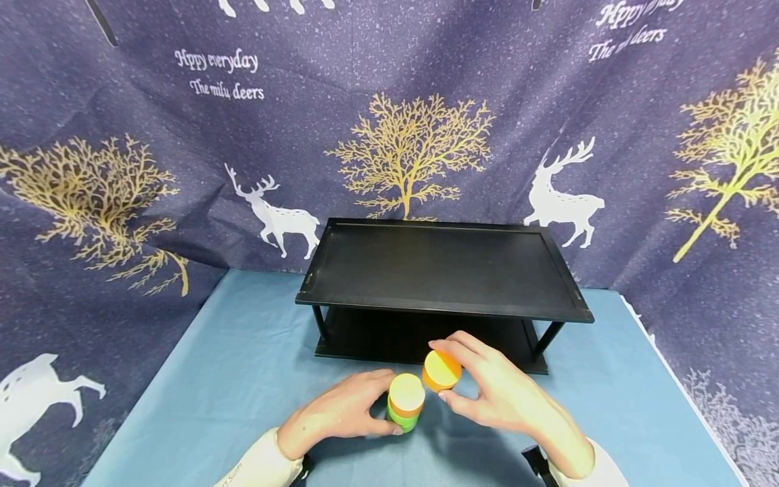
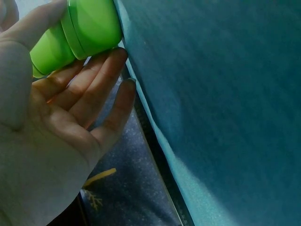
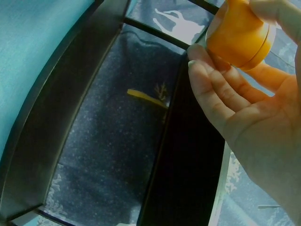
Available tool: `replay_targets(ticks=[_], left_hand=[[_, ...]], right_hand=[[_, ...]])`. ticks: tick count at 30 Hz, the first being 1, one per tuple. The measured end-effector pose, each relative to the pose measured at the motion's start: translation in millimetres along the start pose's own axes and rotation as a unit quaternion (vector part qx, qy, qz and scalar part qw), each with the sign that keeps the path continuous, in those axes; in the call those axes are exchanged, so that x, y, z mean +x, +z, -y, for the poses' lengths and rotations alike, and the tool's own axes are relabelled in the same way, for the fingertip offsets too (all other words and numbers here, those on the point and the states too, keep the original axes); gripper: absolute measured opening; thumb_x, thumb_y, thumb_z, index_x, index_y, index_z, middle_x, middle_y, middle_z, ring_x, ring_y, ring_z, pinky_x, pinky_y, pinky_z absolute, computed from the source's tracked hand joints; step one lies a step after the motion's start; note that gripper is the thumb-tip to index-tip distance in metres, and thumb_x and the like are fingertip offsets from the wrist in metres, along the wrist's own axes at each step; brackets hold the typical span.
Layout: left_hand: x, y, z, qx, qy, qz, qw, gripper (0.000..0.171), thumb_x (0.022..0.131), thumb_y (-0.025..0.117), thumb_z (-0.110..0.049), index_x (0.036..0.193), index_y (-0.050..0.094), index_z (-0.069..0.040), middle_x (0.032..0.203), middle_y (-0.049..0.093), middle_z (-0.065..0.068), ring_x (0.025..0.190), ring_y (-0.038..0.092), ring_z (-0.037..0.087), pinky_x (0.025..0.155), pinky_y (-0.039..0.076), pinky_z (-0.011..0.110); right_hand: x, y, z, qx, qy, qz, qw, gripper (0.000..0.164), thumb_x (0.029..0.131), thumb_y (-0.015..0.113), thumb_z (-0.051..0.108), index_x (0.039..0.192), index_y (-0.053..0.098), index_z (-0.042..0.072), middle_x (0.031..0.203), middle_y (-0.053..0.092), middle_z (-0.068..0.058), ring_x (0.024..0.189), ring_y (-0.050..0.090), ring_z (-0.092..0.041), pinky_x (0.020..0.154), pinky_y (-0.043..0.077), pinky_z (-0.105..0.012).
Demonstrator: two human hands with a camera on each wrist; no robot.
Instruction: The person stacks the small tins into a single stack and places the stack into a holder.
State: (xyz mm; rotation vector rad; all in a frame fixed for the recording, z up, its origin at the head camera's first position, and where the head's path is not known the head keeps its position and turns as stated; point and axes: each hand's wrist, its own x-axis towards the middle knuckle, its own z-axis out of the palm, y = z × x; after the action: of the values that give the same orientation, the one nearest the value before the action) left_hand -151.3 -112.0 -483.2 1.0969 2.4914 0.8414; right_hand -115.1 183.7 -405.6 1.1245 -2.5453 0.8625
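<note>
My left hand (image 1: 359, 406) grips a small green round container (image 1: 403, 422) between thumb and fingers. On top of it sits a piece with an orange rim and pale yellow top (image 1: 406, 392). In the left wrist view the green container (image 2: 94, 26) shows a seam around it, and its end meets the blue cloth. Just to the right, my right hand (image 1: 487, 385) pinches an orange round container (image 1: 442, 370), raised and tilted with its yellow face toward the head camera. The right wrist view shows this orange container (image 3: 240, 35) held between thumb and fingers, with a seam near one end.
Behind the hands stands a black two-level rack (image 1: 432, 270), its upper shelf on short posts over a lower shelf (image 1: 383, 333). Blue cloth (image 1: 255, 338) covers the table. A dark blue hanging (image 1: 292, 108) with deer and trees forms the backdrop.
</note>
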Motion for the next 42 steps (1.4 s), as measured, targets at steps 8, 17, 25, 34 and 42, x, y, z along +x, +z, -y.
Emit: replay_targets(ticks=[8, 17, 25, 34, 42], left_hand=[[-0.5, -1.3, -1.2, -0.006, 0.0, 0.004, 1.0, 0.056, 0.086, 0.085, -0.056, 0.132, 0.064, -0.033, 0.116, 0.063, -0.022, 0.104, 0.063, 0.003, 0.096, 0.055, 0.032], [-2.0, 0.9, 0.3, -0.002, 0.008, -0.002, 1.0, 0.055, 0.087, 0.085, -0.055, 0.133, 0.063, -0.034, 0.116, 0.063, -0.023, 0.104, 0.064, 0.005, 0.097, 0.055, 0.031], [-2.1, 0.9, 0.7, -0.004, 0.009, -0.001, 0.9999, 0.054, 0.087, 0.085, -0.054, 0.132, 0.063, -0.033, 0.115, 0.063, -0.023, 0.103, 0.064, 0.005, 0.097, 0.055, 0.03], [-2.7, 0.9, 1.4, -0.005, 0.013, 0.0, 0.9999, 0.054, 0.088, 0.084, -0.055, 0.133, 0.063, -0.034, 0.116, 0.063, -0.022, 0.104, 0.064, 0.005, 0.098, 0.055, 0.031], [-2.7, 0.7, 2.3, -0.006, 0.015, 0.0, 0.9999, 0.054, 0.088, 0.083, -0.056, 0.134, 0.062, -0.034, 0.119, 0.063, -0.023, 0.106, 0.064, 0.003, 0.099, 0.055, 0.032]], right_hand=[[2, 1, 2, 0.005, -0.003, 0.003, 1.0, 0.068, 0.084, 0.088, 0.019, 0.145, 0.058, 0.019, 0.124, 0.059, 0.01, 0.104, 0.061, -0.006, 0.093, 0.058, -0.027], [4, 5, 3, 0.022, -0.005, 0.007, 1.0, 0.068, 0.083, 0.088, 0.019, 0.145, 0.058, 0.021, 0.126, 0.059, 0.011, 0.106, 0.062, -0.005, 0.094, 0.059, -0.027], [8, 7, 5, 0.032, -0.017, 0.011, 0.999, 0.068, 0.085, 0.085, 0.019, 0.146, 0.057, 0.019, 0.127, 0.06, 0.009, 0.106, 0.062, -0.006, 0.094, 0.059, -0.027], [12, 10, 10, 0.048, -0.013, 0.017, 0.999, 0.069, 0.084, 0.087, 0.018, 0.146, 0.057, 0.021, 0.128, 0.06, 0.011, 0.107, 0.063, -0.005, 0.093, 0.059, -0.027], [17, 13, 13, 0.049, -0.03, 0.019, 0.998, 0.068, 0.085, 0.085, 0.018, 0.147, 0.057, 0.019, 0.129, 0.06, 0.008, 0.108, 0.062, -0.006, 0.094, 0.058, -0.027]])
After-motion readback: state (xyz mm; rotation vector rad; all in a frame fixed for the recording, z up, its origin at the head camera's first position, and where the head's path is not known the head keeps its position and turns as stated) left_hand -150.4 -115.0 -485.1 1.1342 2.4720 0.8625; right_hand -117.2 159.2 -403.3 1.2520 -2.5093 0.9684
